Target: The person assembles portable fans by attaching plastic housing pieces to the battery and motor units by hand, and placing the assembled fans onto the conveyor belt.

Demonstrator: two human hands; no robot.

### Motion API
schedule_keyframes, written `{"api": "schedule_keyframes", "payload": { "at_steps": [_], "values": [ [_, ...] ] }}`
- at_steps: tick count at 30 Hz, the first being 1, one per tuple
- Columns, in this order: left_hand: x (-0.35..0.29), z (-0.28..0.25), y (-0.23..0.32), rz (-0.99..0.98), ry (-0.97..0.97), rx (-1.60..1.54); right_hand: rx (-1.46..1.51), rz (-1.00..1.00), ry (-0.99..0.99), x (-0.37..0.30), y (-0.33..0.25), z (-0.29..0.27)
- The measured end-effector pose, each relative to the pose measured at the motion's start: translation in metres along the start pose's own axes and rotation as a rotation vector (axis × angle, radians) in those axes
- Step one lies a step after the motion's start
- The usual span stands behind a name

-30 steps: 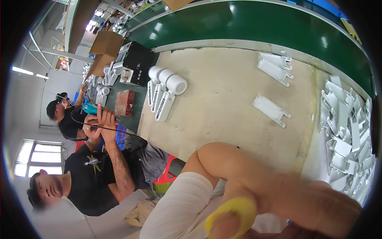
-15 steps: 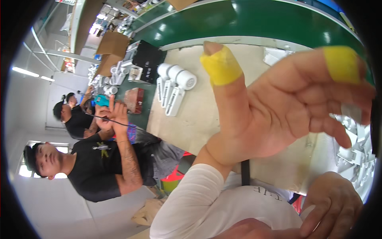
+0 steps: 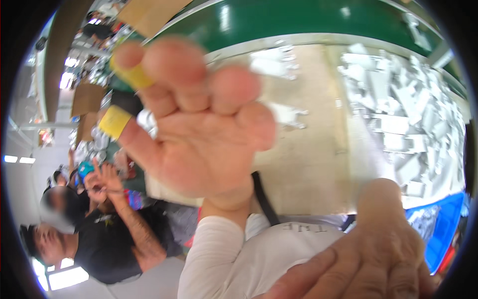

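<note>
My left hand (image 3: 199, 134) is raised close in front of me, palm facing me and fingers spread, with nothing in it. Yellow tape (image 3: 115, 122) wraps its thumb, and more yellow tape shows on the forefinger. At the lower right my right hand (image 3: 368, 261) shows its back, fingers stretched toward the lower edge. Its fingertips are cut off by the picture's edge, and I see nothing held. Beyond my left hand, white plastic parts (image 3: 275, 62) lie on the beige tabletop (image 3: 308, 164), partly covered by the fingers.
A large pile of white plastic parts (image 3: 393, 124) covers the right of the table. Below it stands a blue crate (image 3: 448, 229). A green conveyor belt (image 3: 284, 19) runs along the far side. At left a person in a black shirt (image 3: 109, 244) holds both hands up; cardboard boxes (image 3: 88, 101) stand beyond.
My view has swung to the right, bringing in the pile and the blue crate. My left hand has turned upright, palm toward me. The right hand has come nearer and lower.
</note>
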State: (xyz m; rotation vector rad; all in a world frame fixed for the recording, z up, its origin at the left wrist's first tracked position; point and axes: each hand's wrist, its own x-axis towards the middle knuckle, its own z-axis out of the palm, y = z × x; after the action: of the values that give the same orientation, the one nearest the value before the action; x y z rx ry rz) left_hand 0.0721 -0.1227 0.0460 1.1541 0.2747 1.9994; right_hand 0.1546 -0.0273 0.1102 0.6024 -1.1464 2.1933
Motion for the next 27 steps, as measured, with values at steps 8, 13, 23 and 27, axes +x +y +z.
{"api": "schedule_keyframes", "payload": {
  "at_steps": [8, 13, 23, 27],
  "values": [
    [-0.007, -0.020, -0.019, 0.105, -0.084, -0.177, -0.130, -0.245, -0.267, -0.078, -0.031, -0.030],
    [-0.004, -0.009, -0.010, 0.085, -0.050, -0.079, -0.349, -0.463, -0.343, -0.095, -0.039, -0.028],
    [-0.009, -0.013, -0.011, 0.225, 0.226, 0.064, -0.260, -0.879, -0.285, -0.092, -0.035, -0.028],
    [-0.014, -0.009, -0.006, 0.152, 0.153, -0.078, -0.321, -0.798, 0.069, -0.114, -0.032, 0.006]
  ]
}}
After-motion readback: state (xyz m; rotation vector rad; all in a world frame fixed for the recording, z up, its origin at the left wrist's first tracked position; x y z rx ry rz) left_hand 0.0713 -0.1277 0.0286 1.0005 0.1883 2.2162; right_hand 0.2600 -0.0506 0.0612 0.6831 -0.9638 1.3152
